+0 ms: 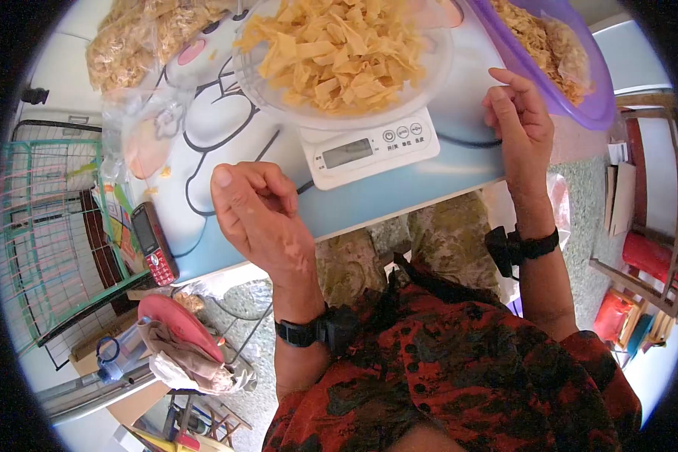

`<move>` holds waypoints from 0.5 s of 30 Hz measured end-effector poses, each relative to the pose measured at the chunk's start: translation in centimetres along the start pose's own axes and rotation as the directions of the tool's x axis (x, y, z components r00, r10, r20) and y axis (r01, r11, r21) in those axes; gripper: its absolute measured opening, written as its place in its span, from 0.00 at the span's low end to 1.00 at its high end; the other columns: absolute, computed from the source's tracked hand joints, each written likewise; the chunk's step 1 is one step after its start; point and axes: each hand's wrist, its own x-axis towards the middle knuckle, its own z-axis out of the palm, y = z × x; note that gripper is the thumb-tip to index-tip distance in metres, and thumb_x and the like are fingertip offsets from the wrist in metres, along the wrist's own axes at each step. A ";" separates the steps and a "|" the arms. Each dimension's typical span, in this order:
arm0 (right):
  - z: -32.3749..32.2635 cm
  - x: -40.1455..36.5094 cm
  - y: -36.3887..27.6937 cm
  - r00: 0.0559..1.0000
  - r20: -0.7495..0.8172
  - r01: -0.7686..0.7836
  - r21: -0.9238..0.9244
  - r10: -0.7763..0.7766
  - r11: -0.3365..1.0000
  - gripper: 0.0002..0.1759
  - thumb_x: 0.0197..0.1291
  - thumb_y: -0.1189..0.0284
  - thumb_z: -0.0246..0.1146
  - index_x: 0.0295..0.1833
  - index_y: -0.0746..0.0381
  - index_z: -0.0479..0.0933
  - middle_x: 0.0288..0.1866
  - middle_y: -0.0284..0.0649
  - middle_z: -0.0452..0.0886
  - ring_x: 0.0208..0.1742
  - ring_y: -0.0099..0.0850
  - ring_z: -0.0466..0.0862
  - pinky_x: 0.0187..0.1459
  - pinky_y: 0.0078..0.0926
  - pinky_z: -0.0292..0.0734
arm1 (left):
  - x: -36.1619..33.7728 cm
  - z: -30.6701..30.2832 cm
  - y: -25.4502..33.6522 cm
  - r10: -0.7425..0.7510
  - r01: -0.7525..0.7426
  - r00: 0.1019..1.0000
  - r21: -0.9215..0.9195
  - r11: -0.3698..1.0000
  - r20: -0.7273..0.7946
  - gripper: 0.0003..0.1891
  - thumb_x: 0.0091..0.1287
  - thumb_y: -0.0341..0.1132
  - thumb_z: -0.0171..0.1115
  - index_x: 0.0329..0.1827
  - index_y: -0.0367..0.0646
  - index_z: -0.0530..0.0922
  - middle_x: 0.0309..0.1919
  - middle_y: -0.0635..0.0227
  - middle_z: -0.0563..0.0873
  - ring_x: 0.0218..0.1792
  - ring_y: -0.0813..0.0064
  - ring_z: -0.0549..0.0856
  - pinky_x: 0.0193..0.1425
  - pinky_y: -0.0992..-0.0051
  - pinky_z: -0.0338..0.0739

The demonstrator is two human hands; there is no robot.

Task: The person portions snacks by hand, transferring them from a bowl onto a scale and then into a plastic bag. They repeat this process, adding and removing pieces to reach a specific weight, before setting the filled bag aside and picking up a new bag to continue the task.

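Observation:
A clear round bowl (250, 89) heaped with yellow, folded strips (339, 56) rests on a white digital scale (377, 154). The scale's display shows no number that I can read. To the left of the scale, my left hand (260, 215) is over the table's front edge, its fingers curled inward with nothing visible in them. My right hand (518, 120) is to the right of the bowl, near the purple basin, with its fingers loosely bent and apart. It holds nothing. Neither hand touches the bowl or the scale.
A purple basin (601, 90) with more strips and a bag stands at the right. Plastic bags of strips (132, 49) lie at the upper left. A red phone (153, 245) is on the table's left edge. Green wire cage (53, 226) farther left; red stool (179, 325) below.

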 end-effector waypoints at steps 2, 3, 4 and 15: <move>-0.2 0.1 0.2 1.000 0.016 0.015 0.006 -0.015 1.000 0.13 0.68 0.74 0.59 0.56 0.61 0.77 0.33 0.30 0.78 0.31 0.15 0.73 0.33 0.12 0.69 | 0.0 0.1 0.0 0.007 -0.007 1.000 -0.004 1.000 -0.001 0.22 0.78 0.51 0.45 0.27 0.47 0.64 0.17 0.69 0.69 0.16 0.80 0.64 0.18 0.80 0.56; -0.2 0.1 0.2 1.000 0.012 0.010 -0.002 -0.010 1.000 0.12 0.68 0.74 0.59 0.56 0.61 0.77 0.33 0.30 0.78 0.31 0.15 0.73 0.33 0.12 0.69 | 0.0 0.2 0.0 0.003 -0.003 1.000 -0.014 1.000 -0.011 0.22 0.78 0.51 0.45 0.26 0.47 0.64 0.17 0.69 0.69 0.16 0.81 0.64 0.18 0.80 0.56; -0.2 0.1 0.1 1.000 0.008 0.005 -0.008 -0.005 1.000 0.12 0.68 0.74 0.59 0.56 0.61 0.77 0.33 0.30 0.78 0.31 0.15 0.73 0.33 0.12 0.69 | 0.0 0.3 0.0 -0.002 0.001 1.000 -0.023 1.000 -0.022 0.23 0.78 0.51 0.45 0.26 0.47 0.65 0.17 0.69 0.69 0.16 0.81 0.64 0.18 0.80 0.55; -0.5 0.1 0.2 0.999 0.039 -0.007 0.045 0.005 0.999 0.12 0.68 0.72 0.58 0.55 0.61 0.77 0.34 0.30 0.79 0.31 0.15 0.73 0.34 0.14 0.70 | -0.1 0.2 0.2 -0.016 0.016 1.000 0.047 0.999 0.004 0.23 0.78 0.51 0.45 0.26 0.46 0.66 0.14 0.73 0.67 0.15 0.84 0.63 0.19 0.81 0.54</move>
